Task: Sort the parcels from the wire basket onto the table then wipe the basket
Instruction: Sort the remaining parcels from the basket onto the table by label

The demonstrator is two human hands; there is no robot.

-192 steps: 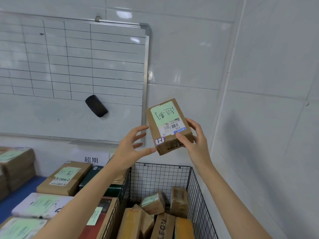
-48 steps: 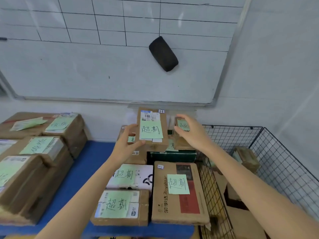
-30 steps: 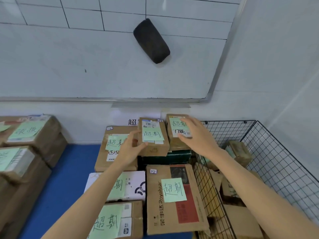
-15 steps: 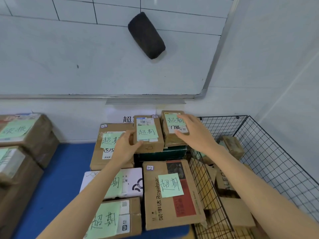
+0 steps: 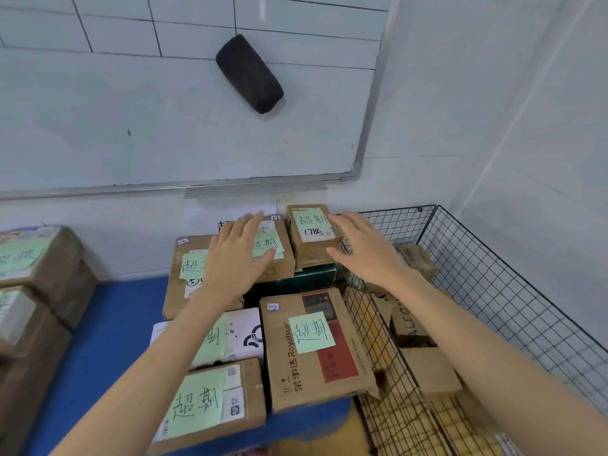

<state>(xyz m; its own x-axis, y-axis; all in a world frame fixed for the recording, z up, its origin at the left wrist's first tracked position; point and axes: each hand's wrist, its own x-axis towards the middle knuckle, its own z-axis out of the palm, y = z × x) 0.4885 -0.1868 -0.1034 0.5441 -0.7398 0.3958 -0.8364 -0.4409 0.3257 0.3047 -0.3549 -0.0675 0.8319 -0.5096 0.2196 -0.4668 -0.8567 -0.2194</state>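
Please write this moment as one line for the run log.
stage: sorting | left hand: open, over small parcel | right hand: open, beside 1786 parcel | wire basket: holds parcels, not yet wiped

The basket stood right of the table, with some parcels inside it and others on the table. Behind them, on the wall, hung the whiteboard, an eraser on it.
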